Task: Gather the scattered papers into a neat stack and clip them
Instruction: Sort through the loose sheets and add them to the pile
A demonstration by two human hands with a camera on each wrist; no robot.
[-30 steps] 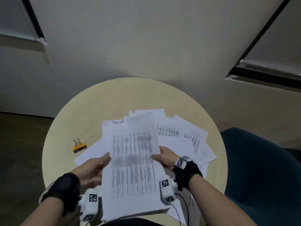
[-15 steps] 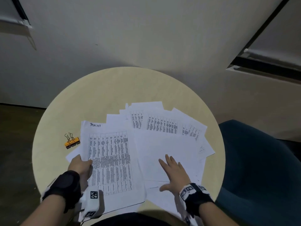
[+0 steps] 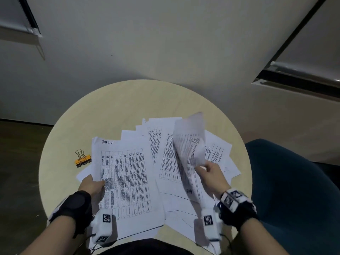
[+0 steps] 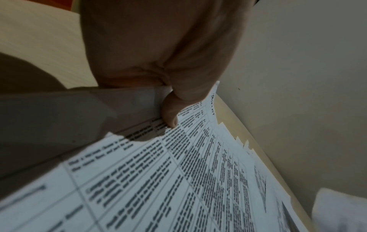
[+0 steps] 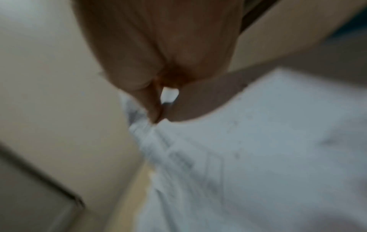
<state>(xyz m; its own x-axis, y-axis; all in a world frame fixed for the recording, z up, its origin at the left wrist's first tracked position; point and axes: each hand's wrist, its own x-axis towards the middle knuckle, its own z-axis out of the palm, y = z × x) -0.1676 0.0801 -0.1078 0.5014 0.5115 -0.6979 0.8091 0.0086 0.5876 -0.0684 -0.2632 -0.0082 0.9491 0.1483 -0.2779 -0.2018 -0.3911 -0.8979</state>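
Note:
White printed sheets (image 3: 171, 162) lie fanned over the round table (image 3: 128, 103). My left hand (image 3: 93, 184) pinches the left edge of the top sheet headed "TASKLIST" (image 3: 125, 177), thumb on the print (image 4: 168, 116). My right hand (image 3: 207, 172) pinches one sheet (image 3: 191, 144) and holds it lifted and curled above the right side of the spread; it is blurred in the right wrist view (image 5: 238, 157). An orange binder clip (image 3: 82, 160) lies on the table left of the papers, apart from both hands.
A dark blue chair (image 3: 294, 190) stands close on the right of the table. A pale wall (image 3: 165, 43) rises behind it. Dark floor (image 3: 18, 153) lies to the left. Some sheets overhang the table's near edge (image 3: 184, 230).
My left hand has laid the held sheet down at the left and keeps its edge. My right hand went from lying flat on the papers to pinching one sheet and lifting it.

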